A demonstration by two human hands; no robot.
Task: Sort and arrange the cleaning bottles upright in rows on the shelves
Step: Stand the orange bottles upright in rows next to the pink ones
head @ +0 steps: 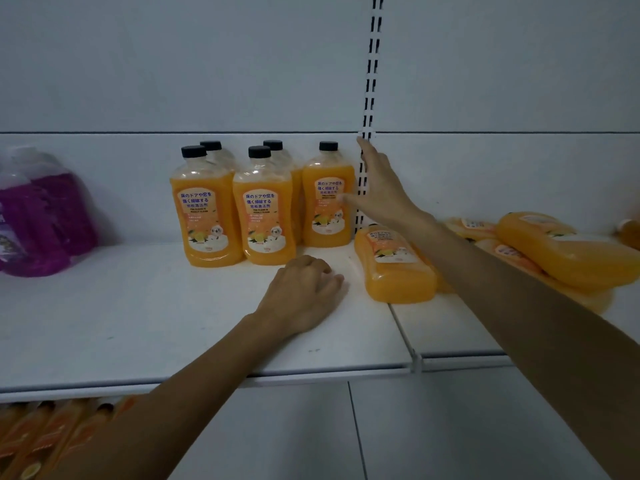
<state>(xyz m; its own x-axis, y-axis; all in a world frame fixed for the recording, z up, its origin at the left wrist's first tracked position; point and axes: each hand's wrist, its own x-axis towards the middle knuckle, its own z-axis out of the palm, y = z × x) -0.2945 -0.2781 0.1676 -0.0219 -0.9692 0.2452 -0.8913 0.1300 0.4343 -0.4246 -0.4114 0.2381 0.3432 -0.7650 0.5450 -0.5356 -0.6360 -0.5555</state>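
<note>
Five upright orange bottles [263, 216] are recorded on the white shelf [138, 306] — two in front, two behind, and an end bottle [328, 209] alone at the right. The right hand [377, 185] is held open beside the end bottle. Its fingers are straight up along the slotted upright [372, 81] and its thumb tip touches the label; nothing is gripped. The left hand [304, 296] is rested knuckles-up on the shelf in front of the row, fingers loosely curled, holding nothing. A lying bottle [394, 268] is noted flat just right of the row — piled bottles [568, 251] further right. Film-wrapped purple bottles [41, 216] are noted at far left.
</note>
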